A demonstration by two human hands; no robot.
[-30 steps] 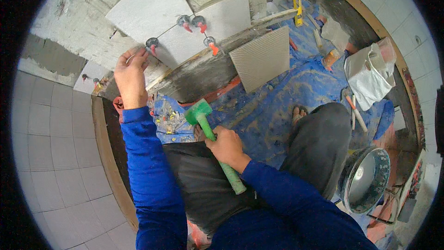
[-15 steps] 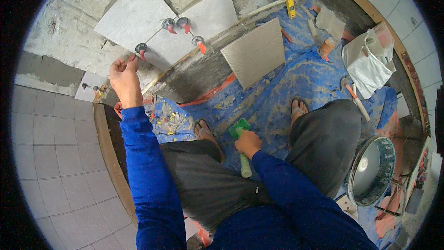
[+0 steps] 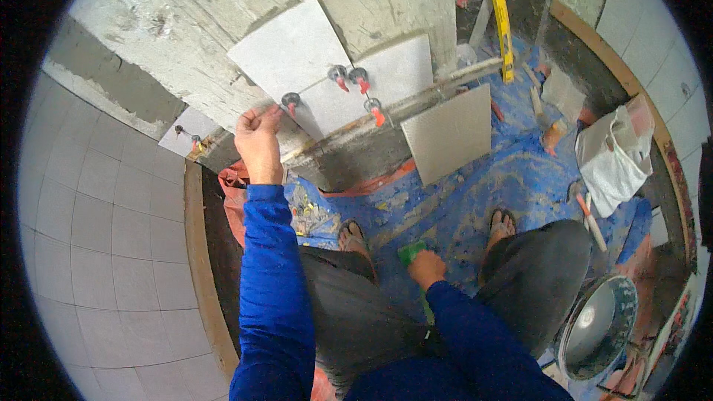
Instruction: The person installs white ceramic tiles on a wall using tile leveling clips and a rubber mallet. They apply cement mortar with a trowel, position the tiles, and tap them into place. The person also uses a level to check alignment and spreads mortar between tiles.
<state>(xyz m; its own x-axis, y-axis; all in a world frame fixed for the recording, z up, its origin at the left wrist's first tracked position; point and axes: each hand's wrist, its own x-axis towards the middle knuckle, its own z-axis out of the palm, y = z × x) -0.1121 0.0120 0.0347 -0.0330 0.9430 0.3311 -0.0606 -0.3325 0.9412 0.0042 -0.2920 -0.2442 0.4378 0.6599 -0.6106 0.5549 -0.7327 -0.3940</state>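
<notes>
I note open room over the blue sheet (image 3: 460,200) around the green mallet (image 3: 408,253), which sits low between the knees (image 3: 553,260). The wall tiles (image 3: 293,48) stop short of the right edge of the concrete (image 3: 394,0); a square tile (image 3: 449,134) leans below them. Tiles are flat and pale, concrete rough and stained, sheet creased and smeared. I find the right hand (image 3: 428,270) closed around the mallet, partly covering it. The left hand (image 3: 258,134) has fingertips drawn together beside a black-and-red clip (image 3: 290,102); I cannot tell whether they grip anything.
</notes>
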